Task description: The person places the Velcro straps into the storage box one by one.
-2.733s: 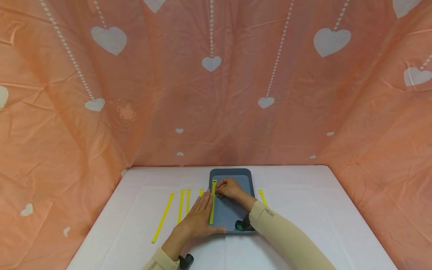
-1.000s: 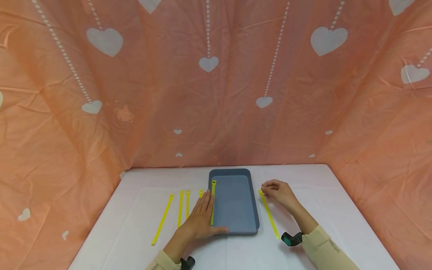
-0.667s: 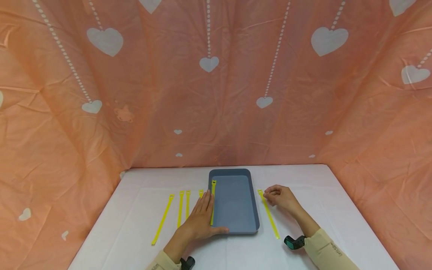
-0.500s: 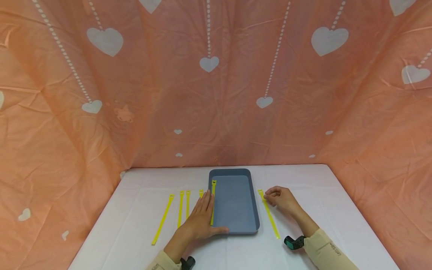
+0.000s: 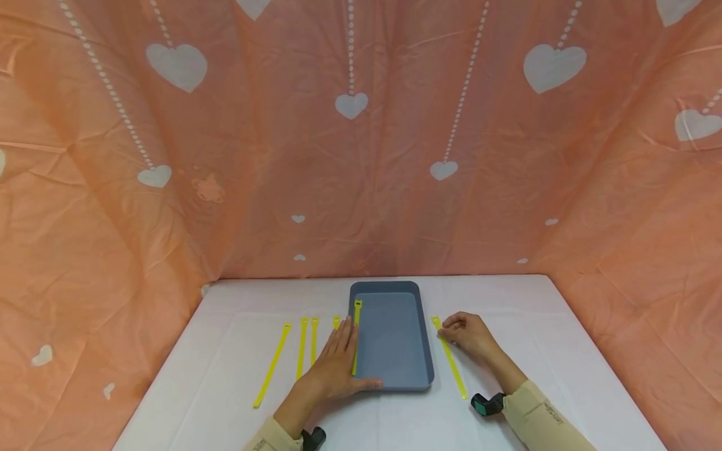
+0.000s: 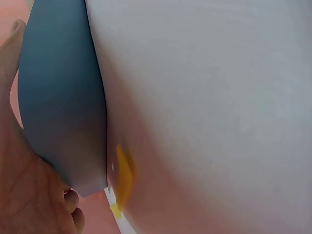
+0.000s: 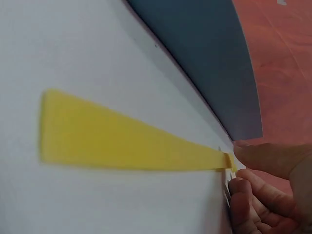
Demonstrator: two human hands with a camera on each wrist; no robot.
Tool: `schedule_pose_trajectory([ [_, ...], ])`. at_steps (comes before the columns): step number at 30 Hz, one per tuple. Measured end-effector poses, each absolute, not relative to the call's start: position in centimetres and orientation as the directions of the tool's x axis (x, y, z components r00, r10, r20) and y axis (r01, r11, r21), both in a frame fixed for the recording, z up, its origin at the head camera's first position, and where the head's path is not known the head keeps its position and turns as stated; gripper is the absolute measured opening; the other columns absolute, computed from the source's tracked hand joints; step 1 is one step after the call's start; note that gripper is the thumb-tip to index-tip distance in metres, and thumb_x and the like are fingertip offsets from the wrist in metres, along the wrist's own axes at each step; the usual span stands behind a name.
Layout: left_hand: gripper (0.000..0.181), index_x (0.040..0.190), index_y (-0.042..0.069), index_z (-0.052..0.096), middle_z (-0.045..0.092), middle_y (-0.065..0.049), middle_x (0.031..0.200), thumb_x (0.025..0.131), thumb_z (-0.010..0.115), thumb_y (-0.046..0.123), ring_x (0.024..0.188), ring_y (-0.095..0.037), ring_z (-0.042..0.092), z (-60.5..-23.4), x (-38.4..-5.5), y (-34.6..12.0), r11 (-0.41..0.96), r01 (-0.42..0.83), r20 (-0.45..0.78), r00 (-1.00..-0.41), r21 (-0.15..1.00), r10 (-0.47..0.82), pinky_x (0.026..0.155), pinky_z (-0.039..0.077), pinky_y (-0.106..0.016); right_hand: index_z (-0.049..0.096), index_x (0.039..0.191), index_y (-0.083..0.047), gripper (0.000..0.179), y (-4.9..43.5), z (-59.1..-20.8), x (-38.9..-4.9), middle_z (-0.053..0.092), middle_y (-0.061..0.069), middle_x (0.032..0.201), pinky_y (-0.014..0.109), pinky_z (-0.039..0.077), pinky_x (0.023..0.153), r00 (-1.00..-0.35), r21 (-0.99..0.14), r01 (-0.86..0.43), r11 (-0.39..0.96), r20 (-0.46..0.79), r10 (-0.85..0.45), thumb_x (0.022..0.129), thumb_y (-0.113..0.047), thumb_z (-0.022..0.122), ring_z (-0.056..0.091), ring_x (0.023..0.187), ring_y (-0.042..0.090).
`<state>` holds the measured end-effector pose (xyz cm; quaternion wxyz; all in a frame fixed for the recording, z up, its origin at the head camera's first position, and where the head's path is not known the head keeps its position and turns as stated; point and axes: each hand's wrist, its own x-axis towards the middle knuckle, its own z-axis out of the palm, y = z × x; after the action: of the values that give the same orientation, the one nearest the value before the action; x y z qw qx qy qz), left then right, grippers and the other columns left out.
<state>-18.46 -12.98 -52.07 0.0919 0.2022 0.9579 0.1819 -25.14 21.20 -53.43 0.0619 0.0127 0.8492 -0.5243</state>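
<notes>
My left hand (image 5: 334, 360) lies along the left side of a shallow blue-grey tray (image 5: 393, 351), fingers straight, thumb against its near edge. In the tray, by its left wall, lies a yellow cable strap (image 5: 358, 313) with a slotted head, partly covered by that hand. My right hand (image 5: 469, 332) pinches another yellow cable strap (image 5: 453, 366) near its slotted end, just right of the tray. In the right wrist view, the thumb and curled fingers (image 7: 258, 195) close around that far end, while the rest of the strap (image 7: 112, 136) lies on the table.
Left of the tray, several more yellow straps (image 5: 272, 366) lie roughly parallel on the white table (image 5: 225, 363). One strap (image 5: 336, 321) is mostly hidden behind my left hand. An orange-pink cloth (image 5: 383, 219) with white hearts encloses the back and sides.
My right hand has gone from inside the tray to the strap on the right, drawn back slightly, then moved left onto it. My left hand has stayed by the tray.
</notes>
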Motion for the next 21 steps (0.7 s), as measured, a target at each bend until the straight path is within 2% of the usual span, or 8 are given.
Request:
schedule_pose_trajectory([
  [11, 0.137, 0.170, -0.003, 0.010, -0.003, -0.024, 0.179, 0.084, 0.059, 0.091, 0.166, -0.038, 0.001, -52.13, -18.27, -13.24, 0.816, 0.382, -0.061, -0.891, 0.434, 0.450, 0.133, 0.009, -0.058, 0.070, 0.097, 0.001, 0.025, 20.91, -53.71, -25.48, 0.060, 0.004, 0.075, 0.025, 0.046, 0.059, -0.996, -0.860, 0.061, 0.506, -0.085, -0.025, 0.085, -0.008, 0.091, 0.054, 0.068, 0.015],
  [21, 0.136, 0.170, -0.004, 0.011, -0.003, -0.023, 0.179, 0.085, 0.061, 0.090, 0.166, -0.038, 0.001, -52.06, -18.30, -13.16, 0.830, 0.370, -0.079, -0.895, 0.417, 0.439, 0.133, 0.009, -0.058, 0.070, 0.090, -0.002, 0.021, 20.55, -53.33, -25.36, 0.062, 0.004, 0.076, 0.029, 0.046, 0.067, -0.997, -0.823, 0.049, 0.566, -0.076, -0.025, 0.086, -0.009, 0.089, 0.055, 0.071, 0.017],
])
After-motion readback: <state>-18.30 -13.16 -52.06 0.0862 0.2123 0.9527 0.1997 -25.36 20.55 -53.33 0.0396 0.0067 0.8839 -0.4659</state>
